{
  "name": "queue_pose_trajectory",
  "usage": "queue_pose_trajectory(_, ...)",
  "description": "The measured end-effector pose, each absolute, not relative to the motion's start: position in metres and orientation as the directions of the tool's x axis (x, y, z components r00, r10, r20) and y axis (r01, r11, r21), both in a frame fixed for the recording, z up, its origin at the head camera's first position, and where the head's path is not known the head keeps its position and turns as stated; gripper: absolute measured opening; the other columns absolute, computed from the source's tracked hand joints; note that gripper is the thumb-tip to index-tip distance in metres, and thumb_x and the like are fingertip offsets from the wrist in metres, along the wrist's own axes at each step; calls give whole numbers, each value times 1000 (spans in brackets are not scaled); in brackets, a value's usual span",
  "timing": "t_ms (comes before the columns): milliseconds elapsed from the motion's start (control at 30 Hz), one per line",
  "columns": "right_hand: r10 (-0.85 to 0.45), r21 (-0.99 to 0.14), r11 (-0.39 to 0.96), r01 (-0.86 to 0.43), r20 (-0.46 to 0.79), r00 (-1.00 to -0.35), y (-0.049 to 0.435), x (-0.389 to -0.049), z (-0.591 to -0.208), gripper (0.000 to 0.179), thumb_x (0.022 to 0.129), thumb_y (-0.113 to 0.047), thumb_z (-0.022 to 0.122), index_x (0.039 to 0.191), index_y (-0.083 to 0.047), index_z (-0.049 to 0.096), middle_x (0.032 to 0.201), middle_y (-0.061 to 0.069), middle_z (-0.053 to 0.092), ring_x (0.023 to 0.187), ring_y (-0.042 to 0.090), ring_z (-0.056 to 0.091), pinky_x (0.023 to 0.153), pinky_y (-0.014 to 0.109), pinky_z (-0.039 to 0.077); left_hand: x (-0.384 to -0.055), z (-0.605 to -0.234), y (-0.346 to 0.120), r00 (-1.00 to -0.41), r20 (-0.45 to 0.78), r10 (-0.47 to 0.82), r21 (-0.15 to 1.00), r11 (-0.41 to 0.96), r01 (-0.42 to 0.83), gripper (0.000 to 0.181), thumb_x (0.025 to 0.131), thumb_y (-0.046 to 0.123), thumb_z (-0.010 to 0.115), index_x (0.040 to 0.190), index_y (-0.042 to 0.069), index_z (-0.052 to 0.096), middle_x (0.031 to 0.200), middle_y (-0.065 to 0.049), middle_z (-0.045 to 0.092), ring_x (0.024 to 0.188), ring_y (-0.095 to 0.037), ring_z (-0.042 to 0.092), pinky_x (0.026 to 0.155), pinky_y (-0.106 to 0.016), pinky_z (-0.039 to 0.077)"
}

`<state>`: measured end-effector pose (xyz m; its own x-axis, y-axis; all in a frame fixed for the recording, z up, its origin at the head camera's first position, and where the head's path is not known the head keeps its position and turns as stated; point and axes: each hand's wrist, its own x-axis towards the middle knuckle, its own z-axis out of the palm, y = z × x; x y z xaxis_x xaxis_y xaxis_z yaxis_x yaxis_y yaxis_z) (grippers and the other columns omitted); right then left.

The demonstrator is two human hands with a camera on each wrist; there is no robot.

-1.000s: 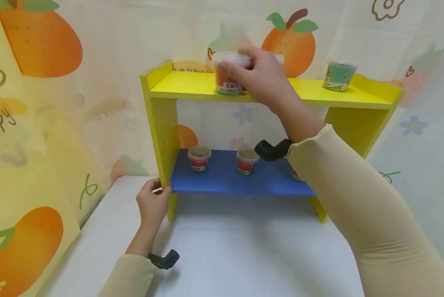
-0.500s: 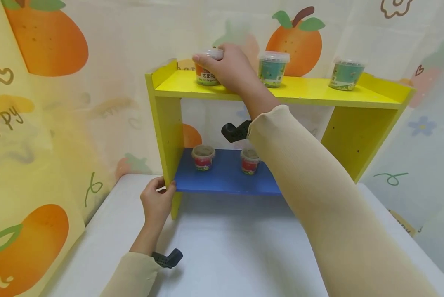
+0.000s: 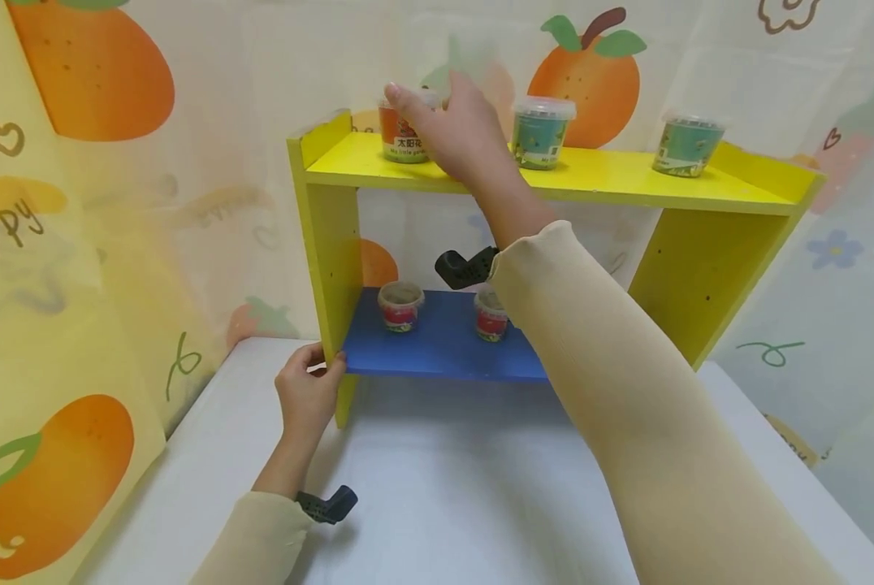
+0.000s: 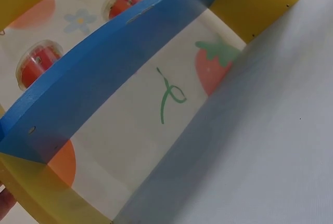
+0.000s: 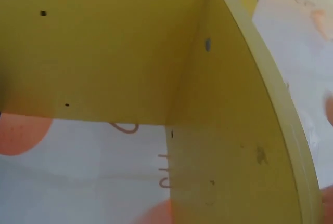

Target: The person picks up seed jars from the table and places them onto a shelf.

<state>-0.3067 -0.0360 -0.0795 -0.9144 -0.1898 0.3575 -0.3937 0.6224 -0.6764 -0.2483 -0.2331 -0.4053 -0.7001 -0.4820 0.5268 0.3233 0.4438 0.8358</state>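
Note:
On the left of the yellow top shelf [image 3: 605,179] stands an orange lidded tub [image 3: 400,138], upright. My right hand [image 3: 469,138] is just beside it, thumb and fingers spread apart and lifted near its lid; it partly hides the tub. Whether a hidden finger still touches it I cannot tell. My left hand [image 3: 309,398] grips the lower front edge of the rack's yellow side panel [image 3: 327,276], thumb on the inner side. In the left wrist view only a bit of a finger shows at the lower left corner, with the blue board [image 4: 104,68] seen from below.
Two teal lidded tubs, a middle one [image 3: 543,136] and a right one [image 3: 689,148], stand on the top shelf. On the blue shelf [image 3: 444,353] sit small red tubs, one left [image 3: 400,309] and one [image 3: 491,317] partly behind my right arm. A white table [image 3: 437,487] carries the rack.
My right hand carried the orange tub leftward along the top shelf, set it down at the left, and its fingers have since loosened and spread. My left hand stays on the side panel.

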Motion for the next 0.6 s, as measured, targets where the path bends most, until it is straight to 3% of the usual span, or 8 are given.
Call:
queue_pose_trajectory(67, -160, -678, 547, -491, 491, -856, -30, -302, -87, 79, 92, -60, 54, 156, -27, 21, 154, -3, 39, 137, 11, 40, 112, 23, 35, -249, -405, -232, -699, 530, -480, 834, 445, 326, 21, 83, 10, 75, 98, -4, 70, 89, -15, 70, 82, -19, 63, 66, -4, 48)
queue_pose_trajectory(133, -148, -631, 452, -630, 644, -751, -21, -295, -98, 74, 95, -48, 58, 156, -23, 26, 154, -2, 40, 136, 8, 42, 112, 17, 34, -250, -405, -231, -695, 534, -482, 831, 449, 327, 21, 83, 10, 75, 98, -4, 70, 89, -14, 70, 82, -18, 63, 66, -4, 48)
queue_pose_trajectory(267, -131, -378, 311, -872, 892, -433, 1, -282, -135, 57, 94, -27, 62, 143, -4, 46, 139, 10, 54, 126, 13, 53, 108, 18, 39, -251, -404, -230, -688, 539, -486, 828, 455, 328, 20, 83, 11, 74, 98, -3, 70, 88, -13, 70, 81, -15, 61, 66, -5, 49)
queue_pose_trajectory(333, -109, -236, 286, -929, 955, -277, 16, -277, -159, 50, 93, -23, 62, 134, 2, 53, 131, 15, 60, 121, 19, 57, 107, 25, 44, -251, -404, -230, -690, 538, -485, 828, 458, 324, 21, 84, 11, 74, 99, -3, 70, 89, -13, 70, 81, -14, 61, 66, -5, 49)
queue_pose_trajectory(400, -80, -137, 292, -947, 983, -166, 33, -272, -186, 46, 93, -26, 62, 126, 5, 58, 123, 19, 63, 116, 26, 61, 105, 33, 48, -251, -404, -230, -697, 533, -481, 830, 459, 318, 21, 84, 12, 73, 99, -3, 70, 89, -13, 70, 81, -13, 61, 66, -5, 49)
queue_pose_trajectory(467, -69, -122, 329, -936, 986, -153, 52, -265, -214, 47, 95, -34, 61, 122, 4, 61, 120, 19, 65, 114, 28, 61, 104, 35, 48, -251, -405, -230, -700, 532, -477, 828, 464, 313, 21, 84, 11, 73, 99, -3, 70, 90, -13, 70, 81, -11, 61, 66, -4, 49)
queue_pose_trajectory(600, -34, -258, 440, -860, 952, -304, 94, -252, -270, 55, 95, -47, 58, 123, -1, 63, 121, 15, 66, 108, 27, 62, 97, 26, 48, -251, -406, -231, -698, 530, -482, 829, 466, 307, 21, 84, 11, 74, 100, -3, 70, 90, -14, 70, 80, -5, 60, 66, -4, 49)
